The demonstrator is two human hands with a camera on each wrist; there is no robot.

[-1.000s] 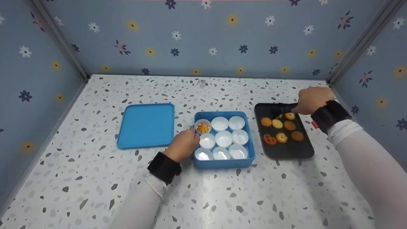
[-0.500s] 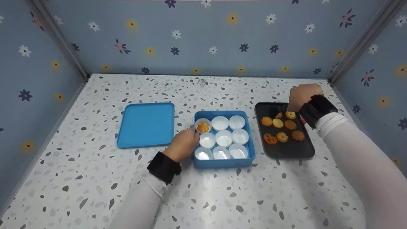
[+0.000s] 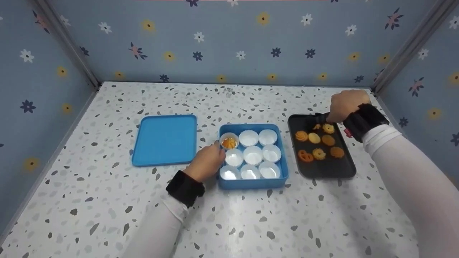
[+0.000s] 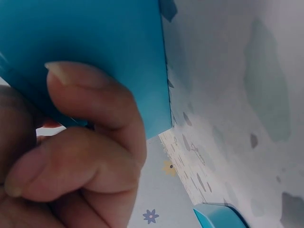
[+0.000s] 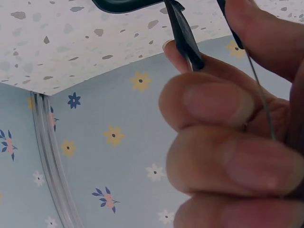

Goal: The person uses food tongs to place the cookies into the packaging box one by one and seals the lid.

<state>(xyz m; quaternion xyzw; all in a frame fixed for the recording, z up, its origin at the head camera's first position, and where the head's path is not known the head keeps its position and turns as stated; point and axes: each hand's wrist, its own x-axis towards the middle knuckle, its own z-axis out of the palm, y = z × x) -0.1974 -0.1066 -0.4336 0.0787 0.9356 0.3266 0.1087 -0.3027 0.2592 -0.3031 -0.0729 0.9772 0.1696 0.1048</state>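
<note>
At the left side of a blue square box [image 3: 252,184], my left hand [image 3: 207,161] grips the rim; in the left wrist view curled fingers [image 4: 95,95] lie against the blue wall. White paper cups [image 3: 252,155] fill the box in rows, and the far-left cup holds orange-yellow pieces [image 3: 229,143]. My right hand [image 3: 348,104] holds black-and-metal tongs [image 5: 187,40], its fingers wrapped round them. The black tong heads [image 3: 315,120] reach over the far part of a dark tray [image 3: 322,172], right by a small yellow piece [image 3: 316,127].
Several cookies lie on the tray, among them a pretzel [image 3: 305,156], a swirl cookie [image 3: 301,136] and a round brown cookie [image 3: 337,152]. A flat blue lid [image 3: 165,140] lies left of the box. Flowered walls [image 3: 229,39] enclose the speckled table [image 3: 251,222].
My right hand dipped left over the tray's far edge, then drew back a little to the right, still holding the tongs. The left hand stays on the box.
</note>
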